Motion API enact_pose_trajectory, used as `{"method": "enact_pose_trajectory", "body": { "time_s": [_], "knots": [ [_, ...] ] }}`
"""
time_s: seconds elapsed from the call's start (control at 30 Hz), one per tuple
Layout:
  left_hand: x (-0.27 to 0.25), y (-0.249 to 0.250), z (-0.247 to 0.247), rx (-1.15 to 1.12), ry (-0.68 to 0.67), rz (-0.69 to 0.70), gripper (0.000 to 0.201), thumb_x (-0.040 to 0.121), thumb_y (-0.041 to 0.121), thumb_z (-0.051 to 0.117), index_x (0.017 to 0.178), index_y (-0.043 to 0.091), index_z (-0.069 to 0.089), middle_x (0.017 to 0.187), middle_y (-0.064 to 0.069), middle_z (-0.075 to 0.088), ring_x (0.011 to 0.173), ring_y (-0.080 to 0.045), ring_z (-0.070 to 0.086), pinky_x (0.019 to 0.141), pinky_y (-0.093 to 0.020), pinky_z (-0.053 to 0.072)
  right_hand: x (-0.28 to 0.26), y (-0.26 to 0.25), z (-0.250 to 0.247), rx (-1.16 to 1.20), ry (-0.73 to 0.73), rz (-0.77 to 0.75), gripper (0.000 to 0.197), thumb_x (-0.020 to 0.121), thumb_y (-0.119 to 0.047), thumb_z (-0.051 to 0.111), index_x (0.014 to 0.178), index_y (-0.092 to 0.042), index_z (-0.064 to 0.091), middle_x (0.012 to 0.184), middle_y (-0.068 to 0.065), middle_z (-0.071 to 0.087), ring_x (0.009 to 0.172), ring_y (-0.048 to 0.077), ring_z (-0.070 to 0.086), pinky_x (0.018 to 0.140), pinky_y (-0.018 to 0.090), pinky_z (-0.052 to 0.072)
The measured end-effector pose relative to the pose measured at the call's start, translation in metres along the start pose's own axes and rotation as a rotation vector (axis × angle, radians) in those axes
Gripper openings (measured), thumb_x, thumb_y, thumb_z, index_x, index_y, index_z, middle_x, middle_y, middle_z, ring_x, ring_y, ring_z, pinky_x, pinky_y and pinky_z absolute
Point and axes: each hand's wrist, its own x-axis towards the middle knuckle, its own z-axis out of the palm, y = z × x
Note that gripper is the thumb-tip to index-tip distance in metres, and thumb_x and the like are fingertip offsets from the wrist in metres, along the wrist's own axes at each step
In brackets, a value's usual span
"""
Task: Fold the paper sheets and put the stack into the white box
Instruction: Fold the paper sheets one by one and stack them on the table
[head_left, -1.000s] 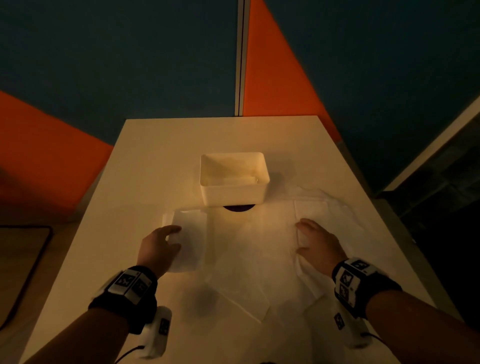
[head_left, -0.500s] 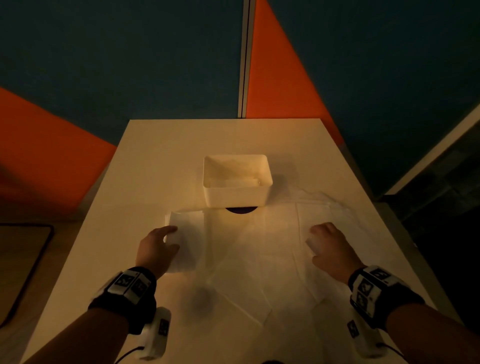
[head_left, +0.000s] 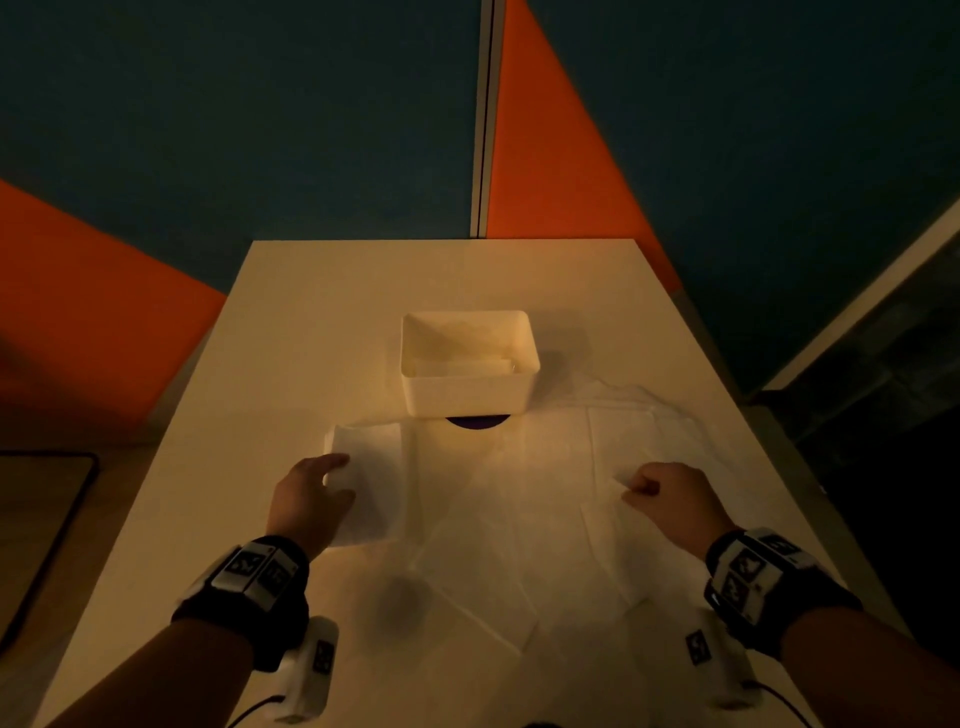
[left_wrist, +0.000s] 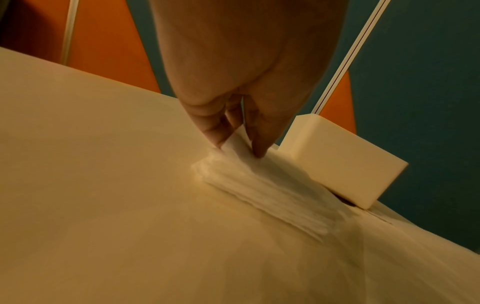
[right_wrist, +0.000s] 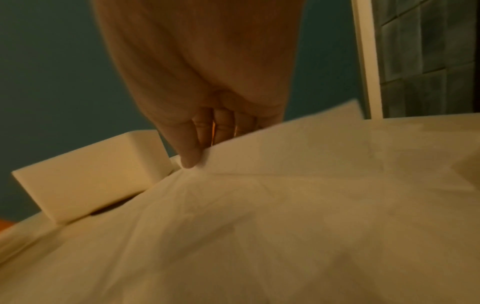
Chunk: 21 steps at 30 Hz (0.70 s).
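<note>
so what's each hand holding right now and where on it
The left hand pinches the near left edge of the folded stack. The right hand pinches the raised edge of a loose paper sheet.

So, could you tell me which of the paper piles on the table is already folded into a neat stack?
The folded stack under the left hand, left of the white box. The sheets the right hand pinches lie spread out flat.
</note>
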Motion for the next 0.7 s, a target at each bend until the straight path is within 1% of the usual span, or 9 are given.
{"method": "enact_pose_trajectory", "body": {
  "time_s": [0.07, 0.13, 0.2, 0.3, 0.37, 0.47, 0.53, 0.63, 0.7],
  "knots": [
    [-0.003, 0.002, 0.0, 0.067, -0.002, 0.007, 0.043, 0.077, 0.011, 0.071, 0.119, 0.015, 0.063, 0.132, -0.013, 0.046, 0.113, -0.036, 0.05, 0.098, -0.041, 0.04, 0.001, -0.005, -0.004, 0.025, 0.024, 0.023, 0.017, 0.085, -0.017, 0.066, 0.07, -0.012, 0.06, 0.071, 0.001, 0.06, 0.07, 0.013, 0.054, 0.061, 0.019, 0.04],
    [-0.007, 0.009, -0.002, 0.217, 0.016, 0.008, 0.043, 0.079, 0.023, 0.071, 0.121, 0.022, 0.061, 0.141, -0.012, 0.036, 0.123, -0.038, 0.036, 0.103, -0.045, 0.034, 0.0, -0.013, -0.01, 0.068, 0.057, 0.036, 0.015, 0.087, -0.018, 0.064, 0.076, -0.009, 0.063, 0.072, 0.0, 0.059, 0.068, 0.008, 0.051, 0.058, 0.015, 0.037],
    [-0.01, 0.02, -0.002, 0.289, 0.037, 0.065, 0.044, 0.079, 0.032, 0.071, 0.121, 0.026, 0.06, 0.142, -0.011, 0.036, 0.126, -0.036, 0.033, 0.104, -0.044, 0.032, 0.0, -0.023, -0.014, 0.133, 0.09, 0.03, 0.015, 0.088, -0.018, 0.063, 0.079, -0.006, 0.063, 0.073, 0.001, 0.06, 0.07, 0.013, 0.054, 0.061, 0.022, 0.042],
    [-0.015, 0.046, 0.001, 0.107, -0.026, 0.219, 0.043, 0.078, 0.033, 0.072, 0.119, 0.025, 0.061, 0.134, -0.004, 0.047, 0.121, -0.026, 0.044, 0.103, -0.038, 0.036, -0.003, -0.048, -0.021, 0.325, 0.112, 0.05, 0.015, 0.09, -0.015, 0.059, 0.081, -0.003, 0.061, 0.077, 0.013, 0.064, 0.07, 0.024, 0.06, 0.064, 0.034, 0.051],
    [-0.024, 0.069, 0.003, -0.119, -0.195, 0.255, 0.05, 0.077, 0.032, 0.074, 0.123, 0.03, 0.056, 0.13, 0.008, 0.046, 0.119, -0.015, 0.046, 0.103, -0.033, 0.038, -0.006, -0.068, -0.024, 0.501, 0.115, 0.09, 0.014, 0.091, -0.012, 0.057, 0.084, 0.0, 0.059, 0.083, 0.017, 0.065, 0.07, 0.026, 0.063, 0.06, 0.034, 0.054],
    [-0.041, 0.097, 0.009, -0.176, -0.438, 0.413, 0.079, 0.068, 0.038, 0.08, 0.135, 0.039, 0.038, 0.135, 0.019, 0.037, 0.121, -0.002, 0.039, 0.107, -0.027, 0.034, -0.012, -0.097, -0.027, 0.792, 0.113, 0.12, 0.012, 0.092, -0.009, 0.055, 0.092, 0.003, 0.056, 0.085, 0.018, 0.065, 0.066, 0.025, 0.064, 0.056, 0.035, 0.053],
    [-0.048, 0.107, 0.015, -0.145, -0.53, 0.486, 0.097, 0.063, 0.042, 0.082, 0.141, 0.042, 0.024, 0.142, 0.023, 0.028, 0.127, 0.002, 0.03, 0.108, -0.022, 0.027, -0.016, -0.112, -0.027, 0.925, 0.094, 0.125, 0.011, 0.092, -0.009, 0.054, 0.095, 0.002, 0.055, 0.084, 0.017, 0.065, 0.066, 0.025, 0.066, 0.057, 0.036, 0.053],
    [-0.054, 0.113, 0.025, -0.201, -0.56, 0.487, 0.108, 0.064, 0.04, 0.083, 0.145, 0.042, 0.012, 0.139, 0.032, 0.018, 0.127, 0.011, 0.02, 0.105, -0.016, 0.022, -0.022, -0.131, -0.027, 1.072, 0.077, 0.104, 0.008, 0.093, -0.008, 0.052, 0.085, -0.005, 0.052, 0.079, 0.014, 0.064, 0.062, 0.02, 0.067, 0.058, 0.035, 0.054],
    [-0.054, 0.116, 0.03, -0.279, -0.516, 0.472, 0.097, 0.071, 0.038, 0.078, 0.145, 0.041, 0.014, 0.143, 0.029, 0.023, 0.128, 0.009, 0.024, 0.105, -0.018, 0.028, -0.025, -0.141, -0.028, 1.158, 0.056, 0.086, 0.014, 0.093, -0.006, 0.05, 0.08, -0.007, 0.05, 0.071, 0.011, 0.064, 0.059, 0.019, 0.067, 0.057, 0.033, 0.054]
  ]
}}
